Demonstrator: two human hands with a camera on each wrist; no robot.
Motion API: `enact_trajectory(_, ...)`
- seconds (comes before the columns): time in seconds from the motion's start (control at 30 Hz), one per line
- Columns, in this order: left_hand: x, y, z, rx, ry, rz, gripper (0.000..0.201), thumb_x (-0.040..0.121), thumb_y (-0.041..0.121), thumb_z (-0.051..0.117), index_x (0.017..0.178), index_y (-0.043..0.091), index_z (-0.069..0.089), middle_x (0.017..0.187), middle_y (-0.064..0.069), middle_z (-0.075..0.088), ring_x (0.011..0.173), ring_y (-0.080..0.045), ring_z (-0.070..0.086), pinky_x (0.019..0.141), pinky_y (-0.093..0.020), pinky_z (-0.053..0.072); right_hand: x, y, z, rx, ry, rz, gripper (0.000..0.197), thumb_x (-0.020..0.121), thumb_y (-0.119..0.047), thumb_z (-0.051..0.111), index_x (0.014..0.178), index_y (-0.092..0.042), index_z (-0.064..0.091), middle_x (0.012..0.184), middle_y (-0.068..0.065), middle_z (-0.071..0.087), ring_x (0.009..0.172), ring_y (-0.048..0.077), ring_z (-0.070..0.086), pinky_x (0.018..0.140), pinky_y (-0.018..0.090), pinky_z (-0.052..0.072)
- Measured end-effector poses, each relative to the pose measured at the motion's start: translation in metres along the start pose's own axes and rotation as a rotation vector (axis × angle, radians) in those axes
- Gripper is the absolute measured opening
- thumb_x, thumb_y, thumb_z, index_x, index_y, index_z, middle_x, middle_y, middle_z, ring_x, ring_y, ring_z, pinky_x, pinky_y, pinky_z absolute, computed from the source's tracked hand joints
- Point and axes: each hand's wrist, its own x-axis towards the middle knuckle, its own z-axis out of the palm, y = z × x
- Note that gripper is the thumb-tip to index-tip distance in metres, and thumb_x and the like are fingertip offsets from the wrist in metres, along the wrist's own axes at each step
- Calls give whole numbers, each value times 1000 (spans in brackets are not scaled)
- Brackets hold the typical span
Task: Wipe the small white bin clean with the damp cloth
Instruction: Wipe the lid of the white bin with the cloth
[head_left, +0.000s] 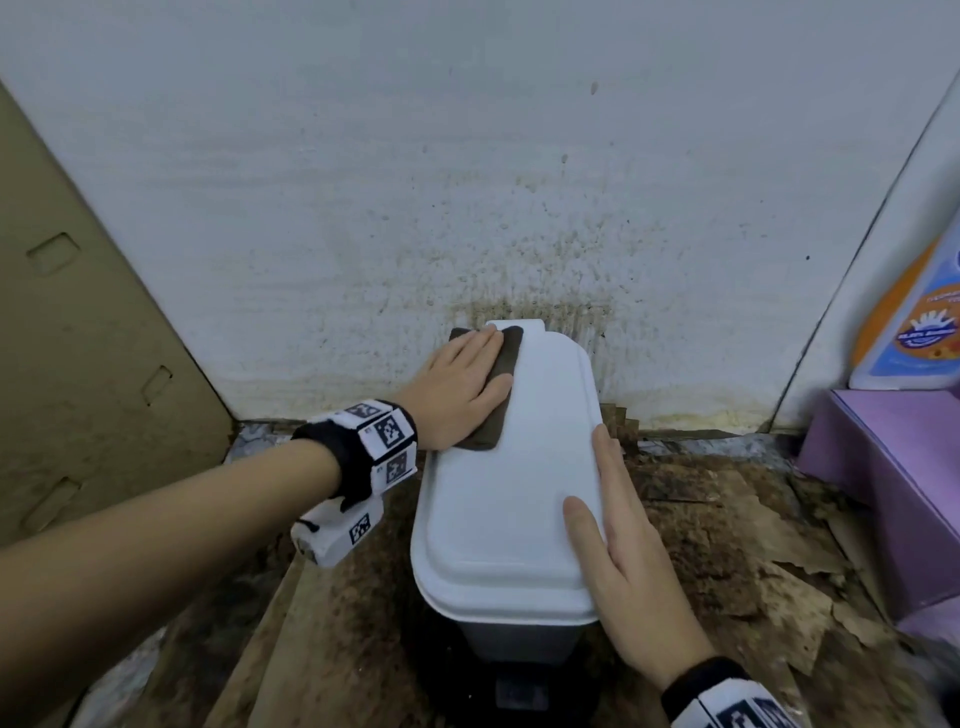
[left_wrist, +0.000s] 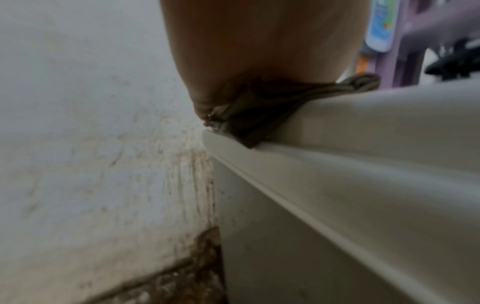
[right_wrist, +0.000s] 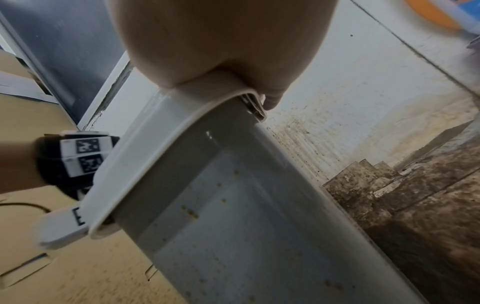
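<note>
A small white bin with a shut lid stands on the floor against the wall. My left hand lies flat on a dark brown cloth and presses it onto the lid's far left part. In the left wrist view the cloth is bunched under my palm at the lid's rim. My right hand rests along the lid's right edge, fingers straight and thumb on top. The right wrist view shows brown specks on the bin's side.
The white wall behind the bin is spattered with brown stains. Cardboard leans at the left. A purple box and a bottle with an orange and blue label stand at the right. The floor is dirty and peeling.
</note>
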Motion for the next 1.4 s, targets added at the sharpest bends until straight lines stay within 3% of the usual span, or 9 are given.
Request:
enact_trajectory(0.1,22,-5,-5,196,51,21,64,109,46,17,162,12,9,169,-3,11,154,-21,11,125,-43,0,1,1,1,-15,7,-4,69,98,-58,34,153,-52,-7,157,-40,-9,144,-18,-8,118,20,6)
enact_trajectory(0.2,34,-3,-8,327,97,72,69,104,45,10,150,-1,32,153,-16,38,136,-33,37,116,-44,26,1,2,1,-16,14,-8,69,98,-57,34,153,-50,-6,157,-40,-8,144,-18,-8,118,19,6)
enact_trajectory(0.27,35,-1,-9,346,92,74,77,97,48,3,143,-2,39,144,-17,45,126,-34,43,108,-45,35,1,3,2,-12,20,-19,68,100,-58,35,154,-49,-4,158,-39,-7,144,-17,-7,118,20,7)
enact_trajectory(0.33,33,-1,-9,321,90,72,79,95,48,3,143,-3,40,142,-17,46,124,-34,45,106,-44,35,1,4,2,-16,31,-41,69,99,-61,34,155,-48,-3,158,-39,-6,145,-16,-6,118,21,7)
enact_trajectory(0.4,30,1,-8,272,81,73,78,98,47,3,150,-4,32,149,-19,39,132,-35,38,113,-42,27,1,6,3,-23,38,-52,70,97,-62,33,155,-47,-3,159,-38,-6,146,-15,-6,118,21,7)
enact_trajectory(0.53,26,6,-5,115,53,0,61,111,34,19,159,-1,6,167,-16,10,153,-28,12,124,-38,6,0,7,3,-31,43,-57,70,97,-60,32,156,-45,-2,160,-36,-4,146,-14,-5,119,22,8)
enact_trajectory(0.77,-6,17,6,-10,26,-68,63,111,37,19,161,9,-5,169,-10,-13,156,-25,-12,126,-44,-3,-2,7,1,-29,33,-45,68,100,-57,34,156,-45,-2,160,-35,-4,146,-15,-5,121,25,8)
enact_trajectory(1.17,-122,67,32,34,41,-48,68,107,47,10,161,12,-11,168,-5,-20,154,-15,-22,125,-37,-11,-9,2,0,-39,29,-4,65,102,-57,29,157,-44,-1,162,-32,-3,145,-16,-3,121,24,4)
enact_trajectory(1.4,-133,70,32,14,5,-47,66,109,45,15,160,15,-13,167,-2,-25,152,-12,-27,124,-35,-14,-7,1,1,-40,29,-4,64,102,-58,28,157,-43,-1,162,-32,-3,145,-16,-4,123,26,4)
